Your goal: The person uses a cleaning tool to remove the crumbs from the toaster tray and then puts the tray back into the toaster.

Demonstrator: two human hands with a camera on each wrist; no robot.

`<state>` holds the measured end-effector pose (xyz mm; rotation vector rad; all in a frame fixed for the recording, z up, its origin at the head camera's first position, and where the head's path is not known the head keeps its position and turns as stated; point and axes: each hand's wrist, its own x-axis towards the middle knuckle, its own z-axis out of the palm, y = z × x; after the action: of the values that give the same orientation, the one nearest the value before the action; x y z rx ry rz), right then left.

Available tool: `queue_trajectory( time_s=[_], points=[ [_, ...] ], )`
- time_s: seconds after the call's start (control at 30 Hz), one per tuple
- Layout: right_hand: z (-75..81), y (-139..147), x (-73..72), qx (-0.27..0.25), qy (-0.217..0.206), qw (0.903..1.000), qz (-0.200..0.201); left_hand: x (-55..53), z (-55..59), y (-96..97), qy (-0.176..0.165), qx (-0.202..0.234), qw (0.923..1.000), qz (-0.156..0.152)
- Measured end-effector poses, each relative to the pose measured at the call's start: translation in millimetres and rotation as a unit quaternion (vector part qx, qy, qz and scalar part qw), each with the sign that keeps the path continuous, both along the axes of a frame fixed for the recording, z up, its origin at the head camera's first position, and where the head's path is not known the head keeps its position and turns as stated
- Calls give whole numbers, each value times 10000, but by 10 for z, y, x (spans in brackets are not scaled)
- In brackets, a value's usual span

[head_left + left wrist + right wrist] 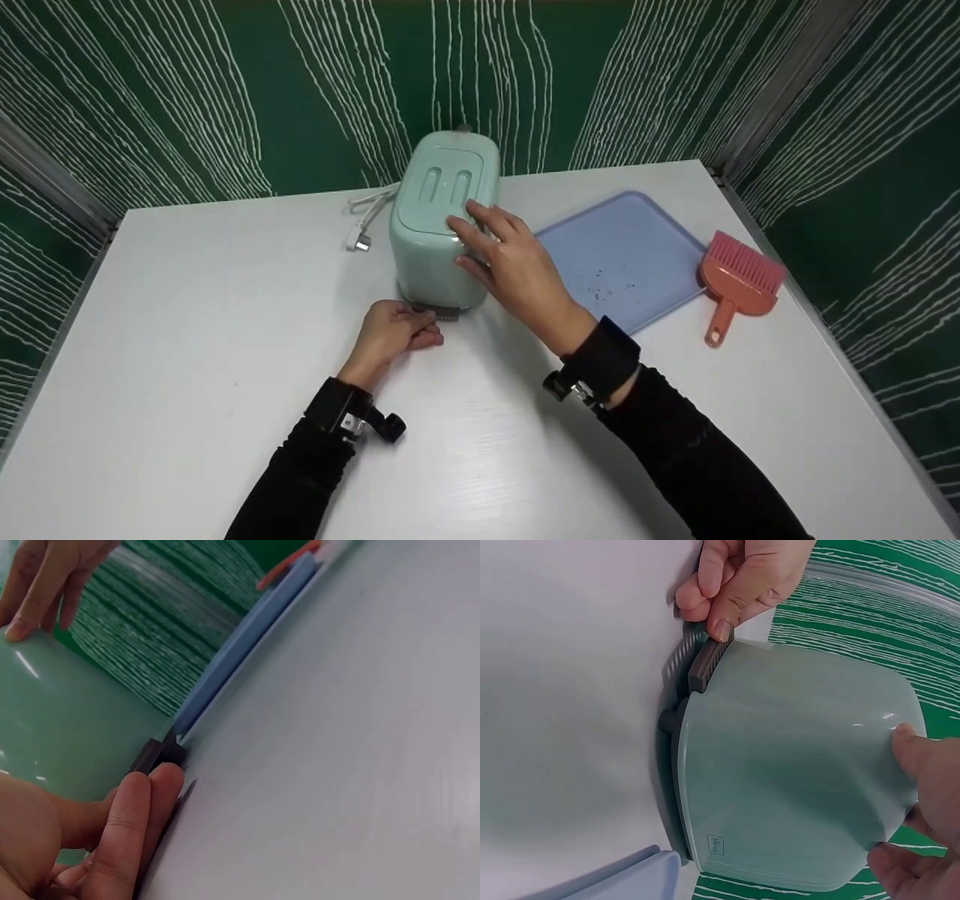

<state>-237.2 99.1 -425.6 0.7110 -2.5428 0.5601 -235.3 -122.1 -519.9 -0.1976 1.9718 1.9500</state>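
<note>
A mint-green toaster [431, 262] with a lid over its top stands at the back of the white table. At its near end, low down, a dark ridged crumb tray [711, 664] edge sticks out. My left hand [394, 330] pinches this edge between thumb and fingers; in the left wrist view the fingers [127, 821] hide part of it. My right hand [517, 262] rests its fingertips on the toaster's upper right edge, fingers spread and fairly straight. How far the crumb tray reaches inside is hidden by the toaster.
A blue tray [630, 255] with dark crumbs lies right of the toaster. On its right edge sits an orange-red hand brush and dustpan [739, 281]. The toaster's white cord and plug [358, 238] lie to its left. Green white-streaked walls [517, 90] enclose the table.
</note>
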Motion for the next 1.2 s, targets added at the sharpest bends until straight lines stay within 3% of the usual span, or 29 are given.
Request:
queue_trajectory(
  time_s=[0.23,0.4,0.77,0.9,1.2],
  points=[
    [21,-13,8,-14,50,10000,83,13,-25,31,379,-299,9984,280],
    [20,-5,6,-43,-43,10000,68,22,-12,35,677,-667,9952,211],
    [53,0,14,-27,-76,9999,79,44,-16,58,1432,-1663,9756,76],
    [68,-11,13,-77,-92,9998,161,52,-19,66,1591,-1777,9711,100],
    [57,-25,20,-85,-158,9998,121,53,-11,53,1598,-1756,9714,54]
  ],
)
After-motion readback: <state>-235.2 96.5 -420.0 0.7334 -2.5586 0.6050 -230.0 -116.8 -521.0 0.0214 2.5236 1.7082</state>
